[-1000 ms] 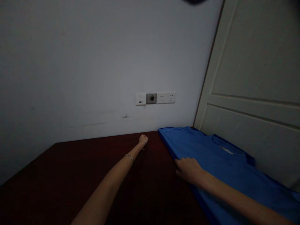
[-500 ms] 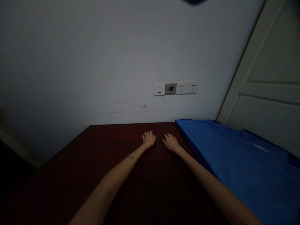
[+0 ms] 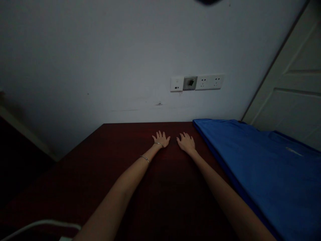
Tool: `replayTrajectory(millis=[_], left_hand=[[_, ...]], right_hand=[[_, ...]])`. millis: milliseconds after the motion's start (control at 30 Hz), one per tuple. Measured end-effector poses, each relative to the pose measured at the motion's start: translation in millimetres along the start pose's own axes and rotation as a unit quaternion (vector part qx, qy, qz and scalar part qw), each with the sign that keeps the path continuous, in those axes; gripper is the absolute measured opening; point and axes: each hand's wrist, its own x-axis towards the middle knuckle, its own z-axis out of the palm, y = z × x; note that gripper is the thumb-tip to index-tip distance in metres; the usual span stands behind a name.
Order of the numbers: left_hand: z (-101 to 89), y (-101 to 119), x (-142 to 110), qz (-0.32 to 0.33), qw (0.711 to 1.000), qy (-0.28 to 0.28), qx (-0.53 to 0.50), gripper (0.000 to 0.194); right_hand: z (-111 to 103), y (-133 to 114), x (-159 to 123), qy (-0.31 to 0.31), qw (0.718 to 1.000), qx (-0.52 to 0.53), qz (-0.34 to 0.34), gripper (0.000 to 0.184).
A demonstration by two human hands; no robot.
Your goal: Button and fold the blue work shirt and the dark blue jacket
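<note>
Blue garment [image 3: 258,160]: label [image 3: 294,151] side toward door [image 3: 293,107]; long axis unclear.

The person wears two thin, metallic-looking bracelets [image 3: 158,144] on the left arm [image 3: 127,180]; both forearms are bare of sleeves.

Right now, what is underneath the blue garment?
The dark red tabletop shows along the left edge of the blue garment and appears to run beneath it. Anything between them is covered by the cloth and cannot be seen.
</note>
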Motion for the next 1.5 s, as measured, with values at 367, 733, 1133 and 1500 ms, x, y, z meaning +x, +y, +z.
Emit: replayTrajectory(millis=[367,733,1133,1500], left_hand=[[1.4,-1.2,4.1,0.007,1.000,-0.009,0.001,0.072],[4.5,-0.7,5.1,0.004,1.000,0.003,0.013,0.070],[5.2,-0.3,5.0,0.014,1.000,0.008,0.008,0.069],[0.4,0.8,4.6,0.008,1.000,-0.022,0.005,0.069]], right_hand=[[-0.8,0.6,2.1,-0.014,1.000,-0.003,0.000,0.057],[6.5,3.8,7.4,0.012,1.000,-0.005,0.006,0.054],[2.4,3.7,3.7,0.012,1.000,0.002,0.003,0.054],[-5.6,6.5,-9.1,0.038,0.994,0.041,-0.093,0.041]])
